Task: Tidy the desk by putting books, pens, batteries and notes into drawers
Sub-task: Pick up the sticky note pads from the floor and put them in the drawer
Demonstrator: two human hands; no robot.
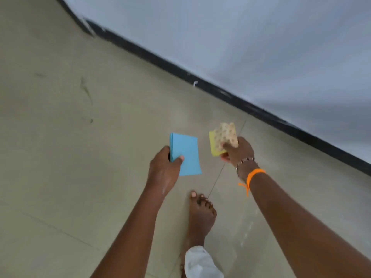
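My left hand (163,169) grips a thick pad of blue notes (187,154) by its lower left corner, thumb on top. My right hand (237,151) holds two smaller note pads together, a yellow pad (213,144) underneath and a cream patterned pad (225,134) on top. Both hands are held out over the floor, about a hand's width apart. An orange band and a bead bracelet sit on my right wrist. No desk or drawer is in view.
Beige tiled floor (80,157) fills the view. A grey wall (261,47) with a black skirting board (200,79) runs diagonally from upper left to right. My bare foot (200,215) steps forward below the hands, with a white trouser hem behind it.
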